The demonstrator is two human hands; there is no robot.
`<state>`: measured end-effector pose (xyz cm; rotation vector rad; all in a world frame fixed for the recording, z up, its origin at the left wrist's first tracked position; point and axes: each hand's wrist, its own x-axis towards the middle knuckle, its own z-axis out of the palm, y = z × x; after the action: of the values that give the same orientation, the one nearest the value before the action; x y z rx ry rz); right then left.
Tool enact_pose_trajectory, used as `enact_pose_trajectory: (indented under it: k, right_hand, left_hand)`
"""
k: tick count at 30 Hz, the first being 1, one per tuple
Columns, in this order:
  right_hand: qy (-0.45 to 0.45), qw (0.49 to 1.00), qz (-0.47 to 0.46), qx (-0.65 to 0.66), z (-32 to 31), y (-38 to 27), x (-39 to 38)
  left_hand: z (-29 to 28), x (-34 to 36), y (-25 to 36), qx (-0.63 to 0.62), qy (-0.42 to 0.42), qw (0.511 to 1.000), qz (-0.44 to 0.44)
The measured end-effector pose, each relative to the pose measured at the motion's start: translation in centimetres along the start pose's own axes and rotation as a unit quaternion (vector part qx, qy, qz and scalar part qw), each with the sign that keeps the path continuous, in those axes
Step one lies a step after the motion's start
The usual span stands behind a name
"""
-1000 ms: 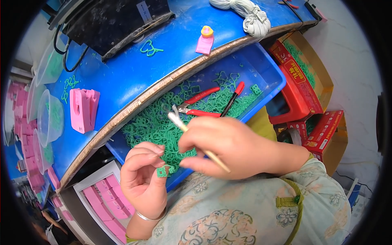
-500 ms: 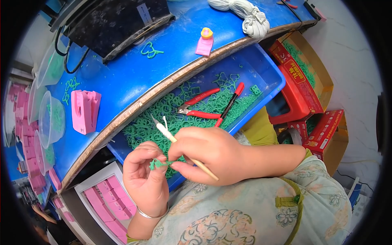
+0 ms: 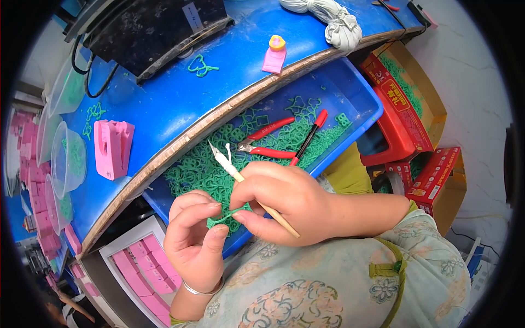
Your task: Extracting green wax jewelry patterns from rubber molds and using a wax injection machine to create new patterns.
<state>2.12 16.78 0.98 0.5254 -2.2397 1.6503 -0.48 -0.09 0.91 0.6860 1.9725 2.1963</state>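
Note:
Over the blue bin my right hand [image 3: 287,202] grips a slim wooden-handled craft knife [image 3: 225,163], its neck wrapped in white and its pointed blade aimed up and left. Between the same hand's thumb and forefinger is pinched a thin green rubbery piece [image 3: 223,218]. My left hand [image 3: 194,232] is close beside it, thumb and forefinger apart, with the green piece reaching into the gap; whether it touches the fingers is hard to tell. Below lies a heap of green scraps [image 3: 199,169] in the blue bin [image 3: 367,104], with red-handled nippers [image 3: 268,154] and a red-and-black pen [image 3: 311,136] on top.
On the blue table [image 3: 164,120] stand pink blocks [image 3: 113,148], a pink block with a yellow top [image 3: 275,57], and a green outline shape [image 3: 202,66]. Clear tubs [image 3: 70,158] line the left. A white tray [image 3: 117,246] holds pink blocks. Red cartons [image 3: 432,177] stand at right.
My left thumb and forefinger have parted from their pinch on the green piece. My right hand has shifted slightly right with the knife, still pinching the piece.

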Motion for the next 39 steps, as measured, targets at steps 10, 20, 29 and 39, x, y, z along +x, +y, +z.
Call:
enact_pose_trajectory:
  k: [10,20,29,39]
  right_hand:
    - [0.025,0.999,-0.03,-0.015,-0.18,0.03,-0.11]
    - [0.027,0.998,-0.051,0.003,-0.08,0.28,-0.17]
    - [0.014,0.999,-0.049,-0.001,-0.01,0.23,-0.18]
    - [0.031,0.998,-0.056,-0.018,0.09,0.21,-0.22]
  left_hand:
    - [-0.14,-0.31,0.17,-0.018,0.01,0.999,-0.03]
    - [0.46,-0.35,0.43,-0.049,0.019,0.996,-0.07]
    - [-0.12,-0.23,0.14,-0.002,-0.005,1.0,-0.03]
    - [-0.19,-0.32,-0.03,-0.014,0.01,0.999,-0.027]
